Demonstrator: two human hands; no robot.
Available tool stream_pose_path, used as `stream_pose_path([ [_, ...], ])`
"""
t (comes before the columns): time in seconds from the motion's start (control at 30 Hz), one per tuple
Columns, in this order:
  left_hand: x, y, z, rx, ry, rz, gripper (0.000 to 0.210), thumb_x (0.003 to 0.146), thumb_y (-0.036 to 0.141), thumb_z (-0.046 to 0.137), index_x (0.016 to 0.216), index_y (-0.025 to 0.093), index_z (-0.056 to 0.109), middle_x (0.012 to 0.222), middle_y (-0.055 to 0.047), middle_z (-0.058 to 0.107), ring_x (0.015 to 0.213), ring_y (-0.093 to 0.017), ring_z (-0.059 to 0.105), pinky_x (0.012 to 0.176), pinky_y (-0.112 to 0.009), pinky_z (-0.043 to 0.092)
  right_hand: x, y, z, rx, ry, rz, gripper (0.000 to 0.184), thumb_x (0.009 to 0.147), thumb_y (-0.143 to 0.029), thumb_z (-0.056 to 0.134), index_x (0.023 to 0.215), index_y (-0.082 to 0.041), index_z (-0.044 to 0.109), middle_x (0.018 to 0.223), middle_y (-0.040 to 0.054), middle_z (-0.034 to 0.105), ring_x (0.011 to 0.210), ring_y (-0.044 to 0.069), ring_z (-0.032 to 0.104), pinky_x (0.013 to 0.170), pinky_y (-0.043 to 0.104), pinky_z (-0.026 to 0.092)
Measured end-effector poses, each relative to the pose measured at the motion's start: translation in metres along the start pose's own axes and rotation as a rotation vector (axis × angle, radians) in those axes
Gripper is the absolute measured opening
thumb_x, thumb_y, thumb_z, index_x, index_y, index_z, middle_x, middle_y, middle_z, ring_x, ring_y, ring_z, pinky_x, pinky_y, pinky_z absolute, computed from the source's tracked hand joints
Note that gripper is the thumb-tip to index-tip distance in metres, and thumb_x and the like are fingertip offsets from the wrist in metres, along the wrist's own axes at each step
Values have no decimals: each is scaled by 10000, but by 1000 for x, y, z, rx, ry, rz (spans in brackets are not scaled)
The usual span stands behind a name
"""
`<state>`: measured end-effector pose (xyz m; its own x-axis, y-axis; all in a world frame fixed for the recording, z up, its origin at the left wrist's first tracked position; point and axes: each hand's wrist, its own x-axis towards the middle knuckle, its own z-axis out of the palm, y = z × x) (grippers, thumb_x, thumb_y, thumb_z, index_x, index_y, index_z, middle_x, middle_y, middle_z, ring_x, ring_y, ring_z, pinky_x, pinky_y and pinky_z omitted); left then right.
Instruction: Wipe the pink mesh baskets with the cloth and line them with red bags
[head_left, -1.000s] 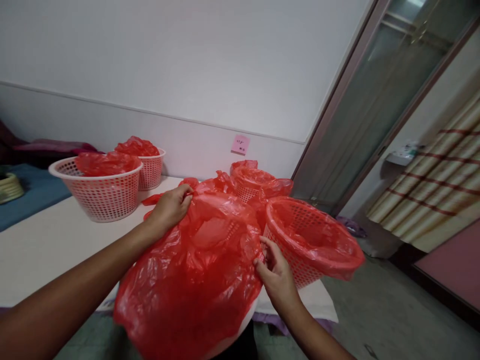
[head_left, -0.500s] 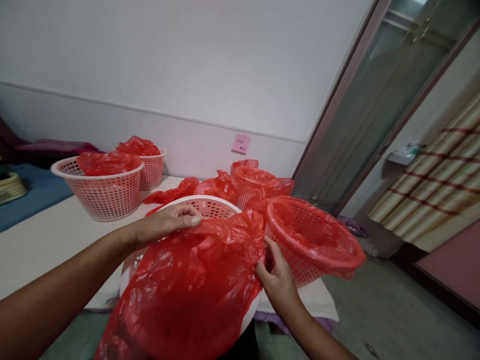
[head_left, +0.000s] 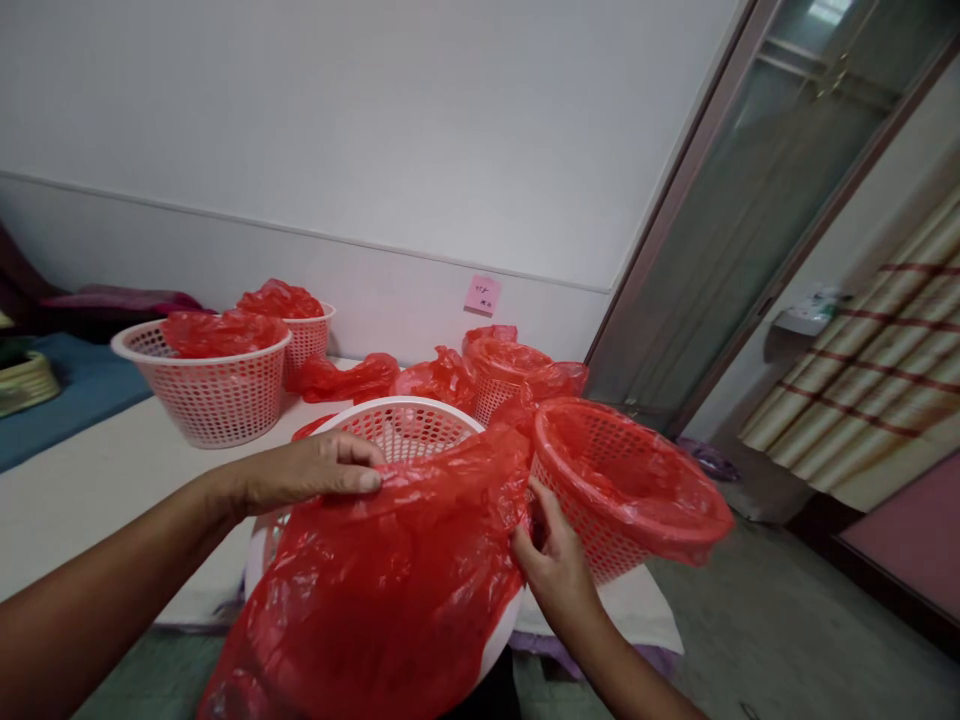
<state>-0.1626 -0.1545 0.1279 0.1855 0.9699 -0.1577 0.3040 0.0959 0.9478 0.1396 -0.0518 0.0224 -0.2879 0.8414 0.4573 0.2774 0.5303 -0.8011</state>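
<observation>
A red plastic bag (head_left: 375, 590) spreads over the near side of a white perforated plastic basket (head_left: 405, 415) in front of me. My left hand (head_left: 315, 470) pinches the bag's upper edge near the basket's far left. At the bag's right edge, my right hand (head_left: 551, 545) grips the film between thumb and fingers. The bag hangs over the basket's front and hides most of it. Just right of my right hand stands another basket (head_left: 622, 480), its rim and inside covered by a red bag.
Two baskets, the nearer a white-rimmed one (head_left: 214, 390), hold red bags at the left. Behind mine are crumpled red bags (head_left: 435, 378) and a bag-lined basket (head_left: 502, 365). A pink note (head_left: 482, 294) is on the wall. The white table (head_left: 90, 500) ends near me, above the floor.
My left hand has moved slightly left and down with the bag's edge, pulling the film flatter and showing more of the basket's far inner wall. My right hand has hardly moved.
</observation>
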Motion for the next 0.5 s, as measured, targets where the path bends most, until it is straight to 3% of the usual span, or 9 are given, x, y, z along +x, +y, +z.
stream_pose_path([
  [0.17, 21, 1, -9, 147, 555, 82, 407, 781, 613, 590, 732, 211, 553, 683, 16, 560, 600, -133, 492, 548, -259, 380, -1, -2, -1, -26, -42, 16, 569, 788, -297, 554, 1344, -194, 497, 1290, 132, 642, 1172, 278, 626, 1015, 448, 487],
  [0.23, 32, 2, -16, 207, 686, 105, 408, 786, 593, 567, 661, 216, 470, 618, 42, 457, 568, -118, 410, 518, -251, 306, -1, -5, -2, -28, -49, 18, 568, 781, -301, 550, 1337, -194, 506, 1288, 132, 640, 1171, 283, 624, 1014, 455, 487],
  [0.33, 47, 5, -27, 300, 742, 129, 403, 757, 555, 575, 594, 215, 433, 593, 47, 403, 572, -117, 376, 528, -261, 271, -2, -11, -3, -45, -84, 22, 569, 784, -293, 538, 1343, -192, 497, 1278, 134, 642, 1167, 285, 624, 1012, 463, 485],
  [0.5, 68, 7, -42, 412, 699, 128, 361, 682, 520, 637, 572, 209, 489, 595, 30, 466, 590, -130, 423, 567, -275, 304, -3, -13, -6, -70, -127, 19, 590, 791, -273, 531, 1369, -184, 459, 1298, 143, 628, 1189, 294, 610, 1020, 480, 476],
])
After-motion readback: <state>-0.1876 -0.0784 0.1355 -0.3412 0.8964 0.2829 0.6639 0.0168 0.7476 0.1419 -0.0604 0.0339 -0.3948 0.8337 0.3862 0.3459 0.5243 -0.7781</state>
